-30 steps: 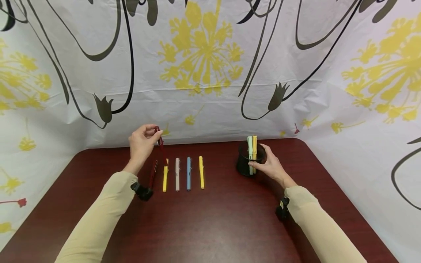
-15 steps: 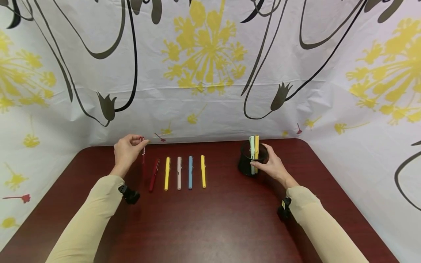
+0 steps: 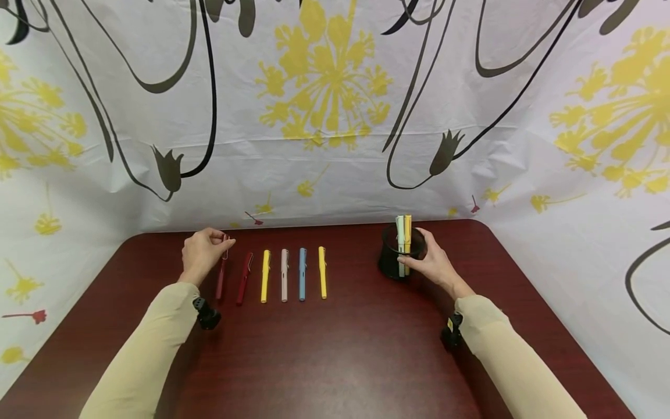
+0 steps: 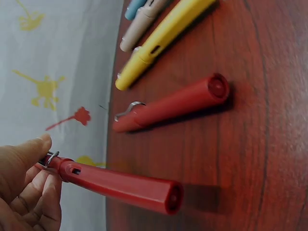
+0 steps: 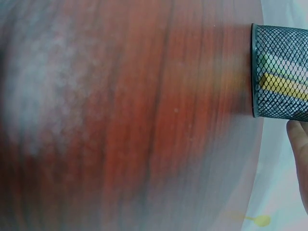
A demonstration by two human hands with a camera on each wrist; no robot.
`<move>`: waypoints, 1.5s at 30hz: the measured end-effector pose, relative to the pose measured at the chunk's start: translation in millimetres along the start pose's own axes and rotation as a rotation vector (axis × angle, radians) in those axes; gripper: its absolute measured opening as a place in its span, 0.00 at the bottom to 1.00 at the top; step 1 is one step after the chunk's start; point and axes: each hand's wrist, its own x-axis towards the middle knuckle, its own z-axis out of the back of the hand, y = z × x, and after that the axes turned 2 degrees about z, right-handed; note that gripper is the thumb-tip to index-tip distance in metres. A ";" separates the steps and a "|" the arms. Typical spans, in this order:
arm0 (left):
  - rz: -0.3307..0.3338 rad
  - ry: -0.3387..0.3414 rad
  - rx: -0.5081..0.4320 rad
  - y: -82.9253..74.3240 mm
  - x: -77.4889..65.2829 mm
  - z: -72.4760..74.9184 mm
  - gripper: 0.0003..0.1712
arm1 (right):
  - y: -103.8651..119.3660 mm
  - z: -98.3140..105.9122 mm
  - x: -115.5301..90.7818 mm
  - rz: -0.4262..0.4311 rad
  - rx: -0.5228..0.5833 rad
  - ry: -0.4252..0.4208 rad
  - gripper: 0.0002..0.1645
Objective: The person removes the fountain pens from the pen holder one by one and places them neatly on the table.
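Note:
My left hand [image 3: 203, 253] pinches a red pen [image 4: 120, 186] by its clip end, between thumb and fingers. Its other end points toward me, close over the table at the left end of a row of pens. Beside it lies a second red pen [image 3: 244, 279], then a yellow pen [image 3: 266, 276], a pale pink pen [image 3: 284, 276], a blue pen [image 3: 302, 274] and another yellow pen [image 3: 323, 273]. My right hand [image 3: 433, 262] grips the side of a black mesh pen cup [image 5: 281, 108]. A mint pen [image 3: 400, 235] and a yellow pen [image 3: 407, 233] stand in the cup.
The dark red-brown wooden table [image 3: 335, 349] ends at the back against a white cloth [image 3: 335, 192] with flower patterns. A small black camera [image 3: 206, 314] sits on the left wrist, and another camera [image 3: 451, 333] on the right.
My left hand has carried the red pen leftward, from over the yellow pen to the left of the other red pen, and lowered it. The right hand stays on the cup.

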 end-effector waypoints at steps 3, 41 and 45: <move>0.008 0.014 0.023 4.4 0.8 -4.0 0.21 | -0.1 -0.2 0.6 0.003 0.007 -0.007 0.47; 0.024 0.101 0.157 22.5 1.7 -43.6 0.21 | -43.8 -4.7 13.9 0.005 0.008 -0.023 0.50; 0.025 0.110 0.151 22.7 1.7 -44.3 0.21 | -43.9 -4.4 13.7 0.002 0.012 -0.022 0.51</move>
